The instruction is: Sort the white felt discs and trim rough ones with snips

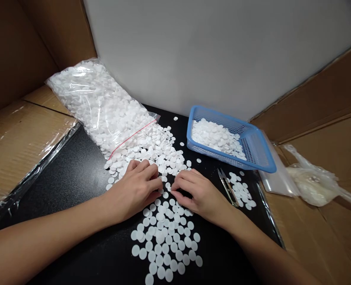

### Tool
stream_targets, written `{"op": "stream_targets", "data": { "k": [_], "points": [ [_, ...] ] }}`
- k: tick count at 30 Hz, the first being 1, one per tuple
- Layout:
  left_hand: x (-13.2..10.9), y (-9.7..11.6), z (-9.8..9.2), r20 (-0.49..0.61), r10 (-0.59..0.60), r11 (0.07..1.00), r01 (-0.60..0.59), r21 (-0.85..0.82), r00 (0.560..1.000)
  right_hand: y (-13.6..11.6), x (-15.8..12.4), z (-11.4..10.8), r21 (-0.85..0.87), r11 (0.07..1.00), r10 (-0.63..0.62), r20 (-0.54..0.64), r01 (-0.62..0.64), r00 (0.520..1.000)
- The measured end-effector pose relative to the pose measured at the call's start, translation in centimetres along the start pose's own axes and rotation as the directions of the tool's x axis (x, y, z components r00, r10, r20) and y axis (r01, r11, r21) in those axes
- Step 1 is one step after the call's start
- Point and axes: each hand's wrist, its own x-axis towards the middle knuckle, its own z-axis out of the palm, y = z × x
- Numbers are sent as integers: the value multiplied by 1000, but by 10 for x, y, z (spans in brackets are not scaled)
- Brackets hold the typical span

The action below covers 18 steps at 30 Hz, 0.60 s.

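My left hand is closed, fingers curled and tips low over the black table among small flat white discs. What sits between its thumb and forefinger, if anything, is hidden. Across a narrow gap, my right hand pinches at the edge of one white disc with thumb and forefinger. Beyond both hands, a dense heap of the same discs spills from the mouth of a clear zip bag with a red seal line. Nearer to me, discs lie spread mostly in a single layer.
At the back right stands a blue perforated basket, partly filled with discs. Thread snips lie beside a small group of discs right of my right hand. Clear plastic bags rest on cardboard at the right. A pale wall rises behind.
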Motion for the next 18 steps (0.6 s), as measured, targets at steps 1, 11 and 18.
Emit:
{"op": "stream_targets", "data": {
  "k": [1, 11, 18],
  "points": [
    [-1, 0, -1, 6, -4, 1000, 4, -22, 1000, 0, 0, -2, 19, 1000, 2, 31, -3, 1000],
    [-1, -2, -1, 29, -38, 998, 39, -51, 999, -8, 2, -16, 157, 867, 449, 163, -473, 878],
    [1, 1, -1, 55, -54, 994, 59, -92, 997, -9, 2, -20, 88, 872, 463, 171, -481, 870]
  ]
}}
